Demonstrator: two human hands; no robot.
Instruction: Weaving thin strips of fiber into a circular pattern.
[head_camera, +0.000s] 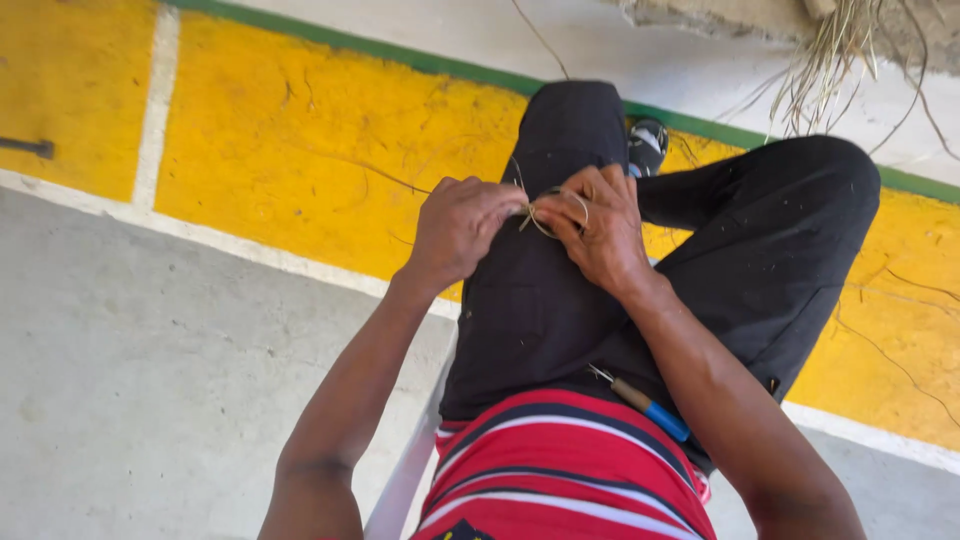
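Centre frame, above black-trousered lap: left hand (460, 228) and right hand (597, 232), fingers pinched shut on thin dry straw-coloured fibre strand (545, 212), looped between them. Blue-handled tool (645, 403) lower centre, at waist; yellow-painted floor (300, 140) beyond.

I see bright, even daylight, soft shadows under my arms, mild glare far right, slight blur near the edges.

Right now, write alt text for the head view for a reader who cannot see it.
Seen from above, a seated person's left hand and right hand pinch a thin dry fibre loop over black trousers. A blue-handled tool lies in the lap; the floor is painted yellow.
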